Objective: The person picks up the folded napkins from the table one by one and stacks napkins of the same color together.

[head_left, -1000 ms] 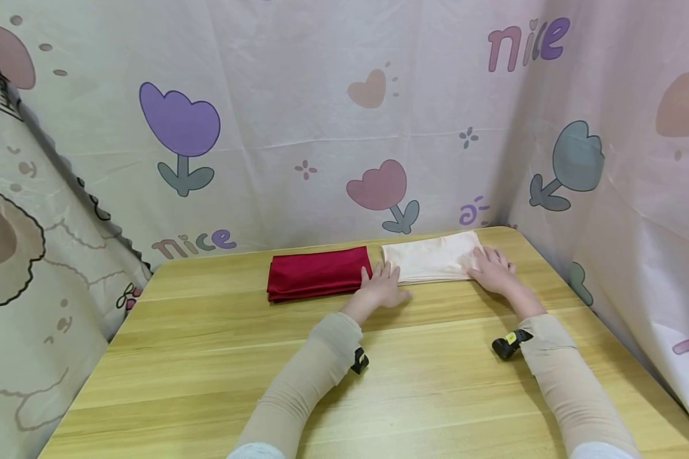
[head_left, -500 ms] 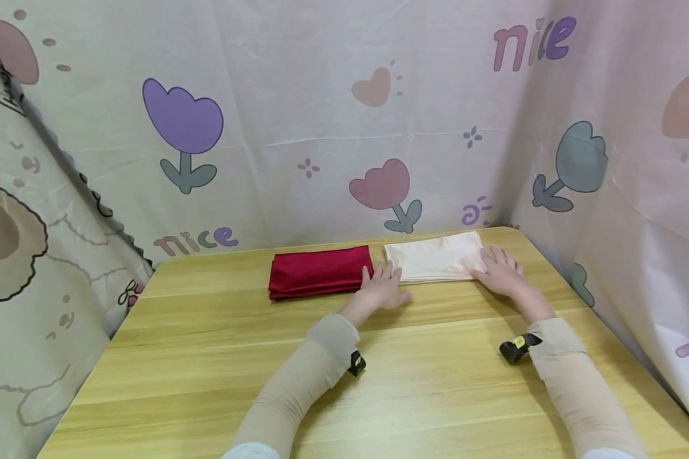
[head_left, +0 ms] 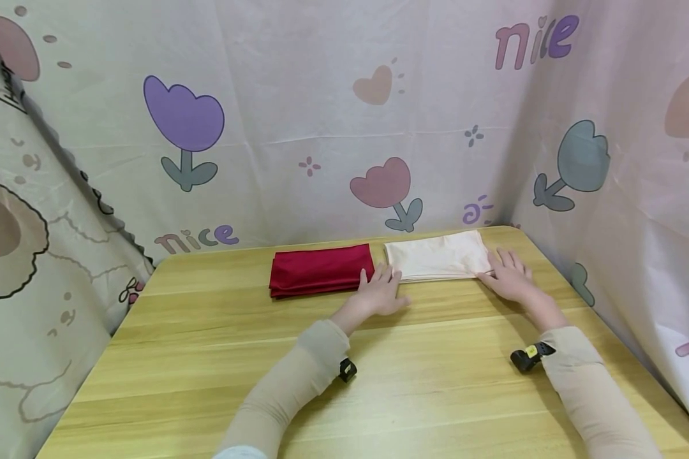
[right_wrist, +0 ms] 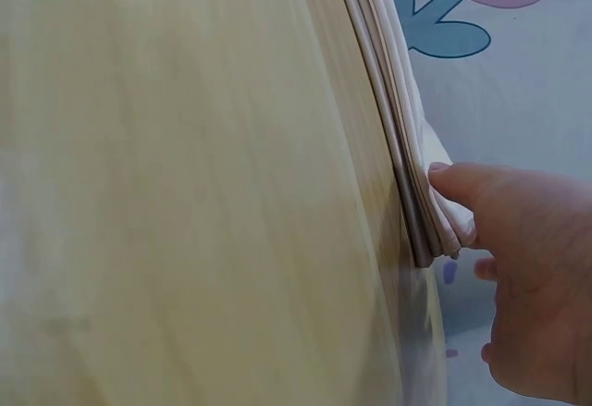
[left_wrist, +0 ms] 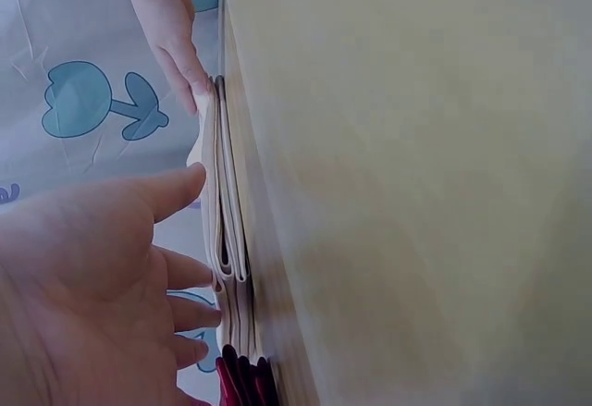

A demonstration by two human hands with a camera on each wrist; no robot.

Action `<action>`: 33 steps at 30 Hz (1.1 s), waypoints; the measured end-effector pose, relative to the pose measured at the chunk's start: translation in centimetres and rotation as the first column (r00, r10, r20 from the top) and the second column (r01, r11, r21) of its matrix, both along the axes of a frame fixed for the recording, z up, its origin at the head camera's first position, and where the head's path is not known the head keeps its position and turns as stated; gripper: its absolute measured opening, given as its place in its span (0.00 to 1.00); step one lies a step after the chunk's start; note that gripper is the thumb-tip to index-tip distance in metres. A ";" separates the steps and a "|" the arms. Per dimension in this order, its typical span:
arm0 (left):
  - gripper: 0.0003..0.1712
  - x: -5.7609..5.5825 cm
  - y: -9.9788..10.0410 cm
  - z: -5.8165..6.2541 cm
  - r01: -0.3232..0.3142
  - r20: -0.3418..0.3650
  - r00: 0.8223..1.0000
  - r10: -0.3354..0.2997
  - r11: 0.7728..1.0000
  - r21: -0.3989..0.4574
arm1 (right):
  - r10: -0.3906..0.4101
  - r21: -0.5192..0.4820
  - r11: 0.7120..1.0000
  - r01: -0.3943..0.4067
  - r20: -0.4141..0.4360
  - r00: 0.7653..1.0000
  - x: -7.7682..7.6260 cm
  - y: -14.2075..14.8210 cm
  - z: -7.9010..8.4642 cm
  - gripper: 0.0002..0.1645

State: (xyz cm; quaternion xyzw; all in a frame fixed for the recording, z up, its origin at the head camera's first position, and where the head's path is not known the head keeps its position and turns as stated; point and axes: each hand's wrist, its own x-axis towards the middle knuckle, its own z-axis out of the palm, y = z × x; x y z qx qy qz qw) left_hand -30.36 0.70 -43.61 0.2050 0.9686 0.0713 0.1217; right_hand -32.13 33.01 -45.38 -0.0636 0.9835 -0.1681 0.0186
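Observation:
Two folded cloths lie side by side near the table's back edge. The red cloth [head_left: 318, 271] is on the left, and the cream cloth [head_left: 436, 256] on the right, its stacked layers showing in both wrist views. My left hand [head_left: 377, 294] spreads over the gap between them, fingers straight, fingertips at the red cloth's right end and the cream cloth's left corner. At the cream cloth's right end is my right hand [head_left: 510, 277], its fingers extended and its thumb at the front right corner. The right wrist view shows that thumb [right_wrist: 453, 179] against the cloth's edge.
The wooden table [head_left: 207, 357] reaches back to a patterned curtain [head_left: 287, 95], which also hangs along both sides. A small black wrist camera [head_left: 348, 370] is strapped at the left sleeve, another black camera [head_left: 529, 358] at the right one.
My right hand has slid a little to the right, off the top of the cream cloth to its right end. My left hand stays nearly in place; its forearm has shifted slightly left.

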 end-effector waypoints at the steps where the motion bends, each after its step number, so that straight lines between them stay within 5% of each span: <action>1: 0.46 0.1 -0.1 0.0 0.000 -0.004 1.000 0.000 1.000 0.000 | 0.002 -0.002 1.000 -0.002 -0.001 1.000 0.1 0.0 0.0 0.48; 33: 0.42 3.6 -4.5 2.5 0.012 -0.052 0.999 -0.010 0.999 0.037 | 0.058 0.008 0.998 -0.057 -0.078 0.995 3.4 -1.2 3.4 0.45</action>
